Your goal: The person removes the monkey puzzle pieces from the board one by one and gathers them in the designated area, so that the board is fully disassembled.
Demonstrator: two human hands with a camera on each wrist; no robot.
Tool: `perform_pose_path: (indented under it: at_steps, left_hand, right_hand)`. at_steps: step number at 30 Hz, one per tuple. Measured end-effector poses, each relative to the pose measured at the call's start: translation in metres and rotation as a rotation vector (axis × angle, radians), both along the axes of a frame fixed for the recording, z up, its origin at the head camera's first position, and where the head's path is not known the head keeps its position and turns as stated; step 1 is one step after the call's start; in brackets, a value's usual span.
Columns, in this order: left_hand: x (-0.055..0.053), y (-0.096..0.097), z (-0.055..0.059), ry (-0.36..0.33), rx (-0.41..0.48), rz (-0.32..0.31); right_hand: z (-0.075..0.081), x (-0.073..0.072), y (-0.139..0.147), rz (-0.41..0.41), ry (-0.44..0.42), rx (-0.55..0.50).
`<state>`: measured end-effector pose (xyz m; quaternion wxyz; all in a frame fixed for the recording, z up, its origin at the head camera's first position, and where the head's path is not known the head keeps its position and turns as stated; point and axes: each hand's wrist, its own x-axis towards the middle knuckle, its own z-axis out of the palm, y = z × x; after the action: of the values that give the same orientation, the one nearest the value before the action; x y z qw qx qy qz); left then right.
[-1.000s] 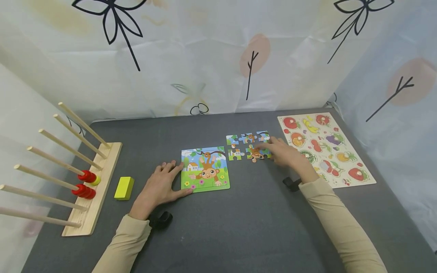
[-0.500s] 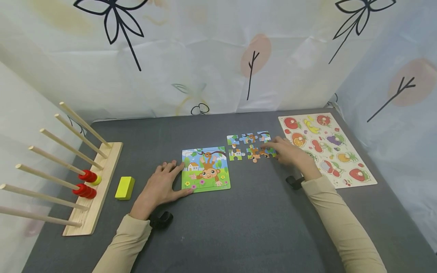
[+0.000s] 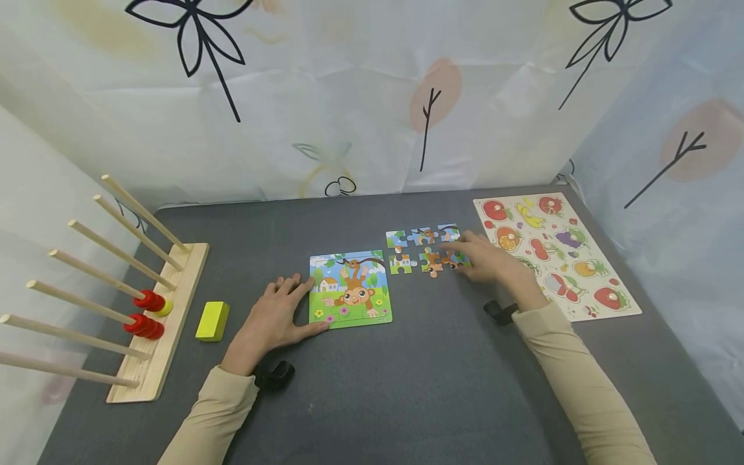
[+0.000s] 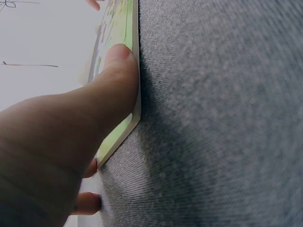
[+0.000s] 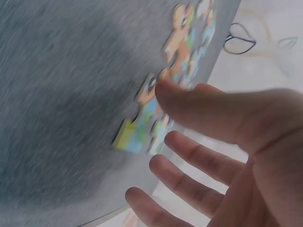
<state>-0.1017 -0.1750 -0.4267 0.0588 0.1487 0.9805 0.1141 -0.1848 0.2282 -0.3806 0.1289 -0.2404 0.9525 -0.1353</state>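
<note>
A monkey jigsaw board [image 3: 351, 290] lies flat mid-table. My left hand [image 3: 270, 320] rests at its left side, thumb on the lower left corner and fingers spread along the edge; the left wrist view shows the straight thumb [image 4: 120, 71] lying on the board. To the right, several loose jigsaw pieces [image 3: 400, 263] lie in two rows, with monkey-face pieces [image 3: 433, 261] side by side in the nearer row. Over that row's right end is my right hand [image 3: 491, 261], fingertips near a piece [image 5: 132, 135]. Its fingers look loosely extended; whether they touch it I cannot tell.
A fruit picture board [image 3: 558, 255] lies at the right. On the left stands a wooden peg rack [image 3: 168, 316] with red rings [image 3: 144, 325] and a yellow one [image 3: 165, 308]. Beside it is a yellow block [image 3: 212, 321]. A printed curtain [image 3: 360, 103] hangs behind the table.
My right hand has shifted right over the second, uncovering more of the nearer row's right end, then edged slightly back left. The left hand and the monkey board stay in place.
</note>
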Motion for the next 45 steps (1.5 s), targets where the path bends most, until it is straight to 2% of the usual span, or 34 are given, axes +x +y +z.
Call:
perform_pose_path:
  at_steps: [7, 15, 20, 24, 31, 35, 41, 45]
  left_hand:
    - [0.001, 0.0, 0.0, -0.011, -0.002, 0.01]
    - [0.001, 0.0, 0.003, -0.018, 0.009, 0.007]
    - [0.001, 0.0, 0.003, -0.019, 0.009, 0.005]
    - [0.001, 0.001, 0.003, -0.019, 0.006, 0.009]
    - [0.0, 0.0, 0.002, -0.022, -0.001, 0.01]
    - [-0.001, -0.001, 0.001, -0.018, -0.003, 0.005]
    - [0.0, -0.001, 0.0, -0.005, 0.0, 0.0]
    - [0.0, -0.002, 0.0, -0.001, 0.01, -0.011]
  right_hand:
    - [0.003, 0.005, -0.021, 0.049, 0.025, -0.027]
    - [0.005, 0.009, -0.053, 0.127, 0.023, -0.067]
    - [0.009, 0.015, -0.074, 0.142, 0.01, -0.077]
    - [0.009, 0.018, -0.093, 0.155, -0.015, -0.068]
    - [0.005, 0.023, -0.128, 0.233, -0.02, 0.001]
    - [0.003, 0.027, -0.149, 0.262, -0.051, 0.016]
    - [-0.003, 0.038, -0.178, 0.345, -0.036, 0.018]
    - [-0.007, 0.046, -0.193, 0.358, -0.024, 0.047]
